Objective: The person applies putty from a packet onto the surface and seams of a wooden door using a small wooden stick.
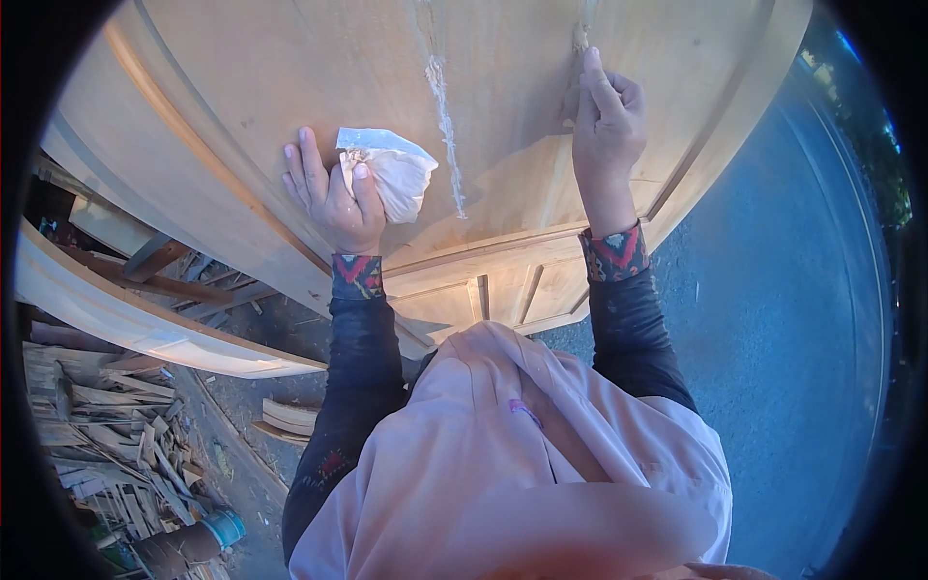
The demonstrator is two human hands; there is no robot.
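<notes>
A wooden panel door (522,174) lies before me, with a rough whitish strip of filler (443,116) running down its middle. My left hand (338,198) rests on the wood at the left, its thumb and palm holding a white plastic bag (401,179) with pale paste at its mouth. Toward the top right, my right hand (609,121) is closed, fingertips pinched near a dab of filler (579,39) on the wood. Whatever is between those fingertips is too small to name.
Another curved-looking wooden panel (174,333) stands at the left. Scrap wood (135,435) is piled at the lower left, near a rusty can with a blue rim (224,529). Grey pavement (754,367) stretches along the right.
</notes>
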